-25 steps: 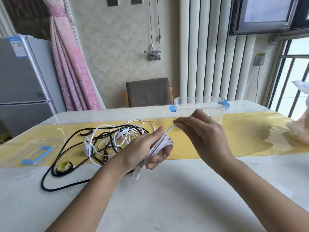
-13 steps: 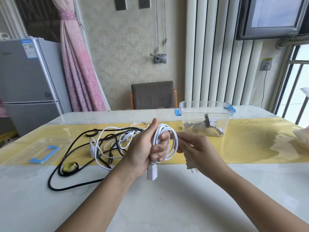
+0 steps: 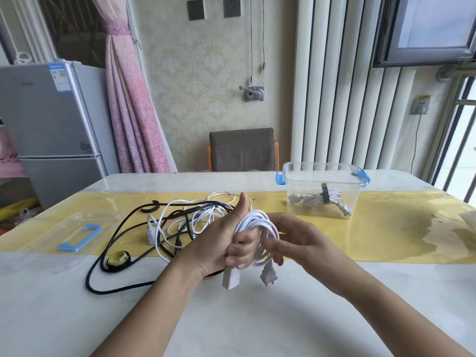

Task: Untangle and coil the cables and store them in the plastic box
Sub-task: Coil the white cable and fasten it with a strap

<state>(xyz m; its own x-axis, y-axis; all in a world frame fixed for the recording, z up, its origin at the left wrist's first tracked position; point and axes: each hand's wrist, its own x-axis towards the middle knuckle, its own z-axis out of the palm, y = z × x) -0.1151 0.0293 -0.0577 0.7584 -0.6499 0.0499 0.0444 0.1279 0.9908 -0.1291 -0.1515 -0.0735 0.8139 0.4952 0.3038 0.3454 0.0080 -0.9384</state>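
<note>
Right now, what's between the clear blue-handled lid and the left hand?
The tangled black and white cables lie on the yellow table runner there, seen in the head view.

The marble table (image 3: 231, 318) bears a yellow runner (image 3: 386, 228), tangled cables (image 3: 180, 220), plastic box (image 3: 298, 188), lid (image 3: 77, 237).

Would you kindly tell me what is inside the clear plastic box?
One coiled white cable, bound by a dark strap, lies in the plastic box. Anything beneath the bundle is covered.

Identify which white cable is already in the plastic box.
The white bundle bound with a black strap, inside the plastic box. Another coil is in the left hand; others lie tangled on the table.
</note>
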